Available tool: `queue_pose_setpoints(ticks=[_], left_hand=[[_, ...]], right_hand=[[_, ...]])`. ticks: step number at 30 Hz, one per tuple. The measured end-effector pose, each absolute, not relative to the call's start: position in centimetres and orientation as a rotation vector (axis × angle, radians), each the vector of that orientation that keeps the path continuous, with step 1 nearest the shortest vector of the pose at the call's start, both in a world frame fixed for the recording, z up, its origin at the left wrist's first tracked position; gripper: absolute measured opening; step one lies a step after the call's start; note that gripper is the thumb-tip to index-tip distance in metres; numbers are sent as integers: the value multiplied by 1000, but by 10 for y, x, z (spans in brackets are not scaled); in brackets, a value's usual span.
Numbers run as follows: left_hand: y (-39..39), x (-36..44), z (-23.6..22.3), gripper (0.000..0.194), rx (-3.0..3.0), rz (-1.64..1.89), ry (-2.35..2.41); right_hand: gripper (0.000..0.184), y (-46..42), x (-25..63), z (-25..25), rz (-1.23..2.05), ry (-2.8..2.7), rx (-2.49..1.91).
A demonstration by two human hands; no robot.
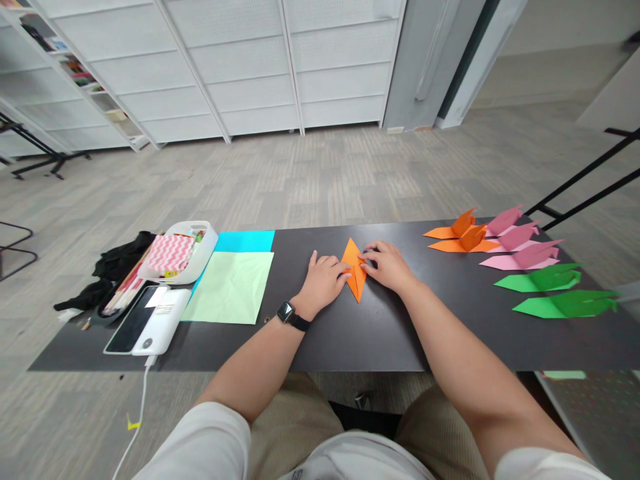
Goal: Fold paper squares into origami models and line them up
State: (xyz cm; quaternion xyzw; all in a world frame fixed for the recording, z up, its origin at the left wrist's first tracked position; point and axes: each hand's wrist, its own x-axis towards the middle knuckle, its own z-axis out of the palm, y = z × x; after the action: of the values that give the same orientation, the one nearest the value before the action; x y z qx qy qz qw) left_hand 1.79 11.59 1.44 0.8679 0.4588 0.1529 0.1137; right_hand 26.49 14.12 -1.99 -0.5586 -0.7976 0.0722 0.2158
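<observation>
An orange folded origami paper (355, 272), a narrow diamond with a crease down its lower half, lies on the dark table (385, 333) in front of me. My left hand (325, 280), wearing a black watch on the wrist, holds its left edge with the fingertips, the thumb sticking out. From the other side, my right hand (387, 265) has its bent fingers on the paper's right edge. Light green square sheets (233, 287) lie to the left of my left hand, over blue paper (245, 241).
Folded paper cranes stand at the right: orange (463, 233), pink (523, 253) and green (565, 303). On the left are a white box (203, 260) with a pink zigzag packet, a phone (133, 320), a white power bank (163, 320) with a cable, and black cloth (123, 257).
</observation>
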Motion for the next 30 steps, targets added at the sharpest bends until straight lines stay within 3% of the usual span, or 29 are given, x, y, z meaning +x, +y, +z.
queue_pose_setpoints(ticks=[9,16,24,30], left_hand=[[126,21,9,15,2517,486,1404],[131,25,5,35,2492,521,1500],[134,29,7,14,2475,519,1456],[131,26,8,16,2530,522,1412]], right_hand=[[22,140,261,-18,253,-2184,-1519],[17,139,256,-13,294,-2163,-1493],[12,136,254,-7,355,-2239,-1457],[19,131,258,0,343,-2353,-1415]])
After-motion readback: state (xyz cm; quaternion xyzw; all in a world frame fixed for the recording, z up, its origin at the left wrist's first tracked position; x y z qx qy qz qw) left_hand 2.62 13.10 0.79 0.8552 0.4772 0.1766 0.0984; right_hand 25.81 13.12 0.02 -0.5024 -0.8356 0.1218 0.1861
